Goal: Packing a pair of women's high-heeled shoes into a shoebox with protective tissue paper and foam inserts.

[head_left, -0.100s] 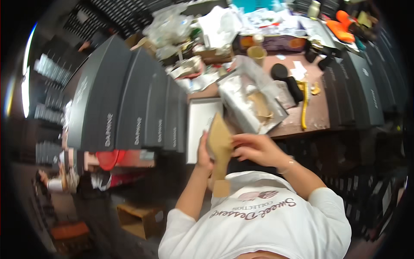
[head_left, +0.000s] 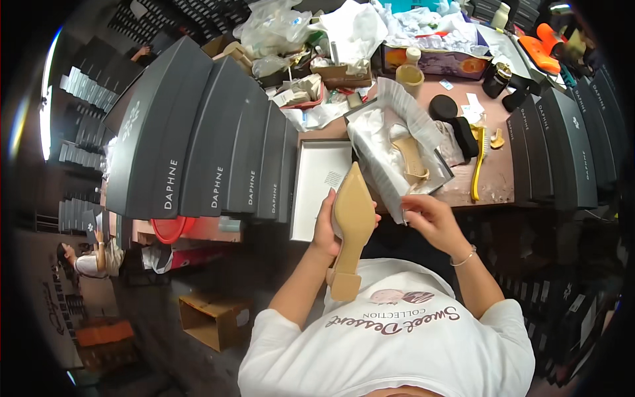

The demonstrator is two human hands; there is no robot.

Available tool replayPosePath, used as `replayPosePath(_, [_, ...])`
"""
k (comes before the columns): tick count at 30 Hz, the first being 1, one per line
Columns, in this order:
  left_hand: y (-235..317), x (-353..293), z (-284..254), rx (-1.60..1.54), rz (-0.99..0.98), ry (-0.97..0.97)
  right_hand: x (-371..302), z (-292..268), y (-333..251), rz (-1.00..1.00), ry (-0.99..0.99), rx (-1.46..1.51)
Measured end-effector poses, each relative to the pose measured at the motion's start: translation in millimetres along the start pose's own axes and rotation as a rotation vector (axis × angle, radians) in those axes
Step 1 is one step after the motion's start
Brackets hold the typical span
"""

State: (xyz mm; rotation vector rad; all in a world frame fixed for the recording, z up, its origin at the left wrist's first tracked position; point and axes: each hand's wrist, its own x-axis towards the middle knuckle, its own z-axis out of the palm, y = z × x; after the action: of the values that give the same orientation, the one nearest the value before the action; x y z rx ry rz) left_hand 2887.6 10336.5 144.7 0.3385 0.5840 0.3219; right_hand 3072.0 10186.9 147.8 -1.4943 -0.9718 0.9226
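My left hand (head_left: 326,228) is wrapped around a pointed beige heeled shoe (head_left: 355,206), its sole turned up toward me and its block heel close to my shirt. My right hand (head_left: 433,223), closed in a pinch, is at the near edge of white tissue paper (head_left: 395,192) that hangs over the side of an open shoe box (head_left: 433,188). A second beige shoe (head_left: 413,157) lies inside that box on the paper. Left of it, a shallow white-lined box lid (head_left: 308,198) rests on the table.
Dark grey shoe boxes (head_left: 228,145) stand in a row at left, more boxes (head_left: 559,149) at right. A yellow-handled brush (head_left: 477,169), black round lid (head_left: 442,107) and jar (head_left: 496,81) lie right of the open box. An open carton (head_left: 211,321) sits on the floor.
My right hand has moved off the shoe, rightward to the tissue paper. The shoe in my left hand has shifted slightly right, its sole turned more fully toward me.
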Motion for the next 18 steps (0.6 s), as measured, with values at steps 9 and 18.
replayPosePath(9, [-38.8,22.1,-5.7,-0.101,-0.111,-0.006,-20.3,-65.6,45.2,0.149,0.257,0.126])
replayPosePath(18, [-38.3,37.5,19.3,-0.050,-0.044,0.090,40.5,-75.0,97.9,-0.006,0.303,-0.387])
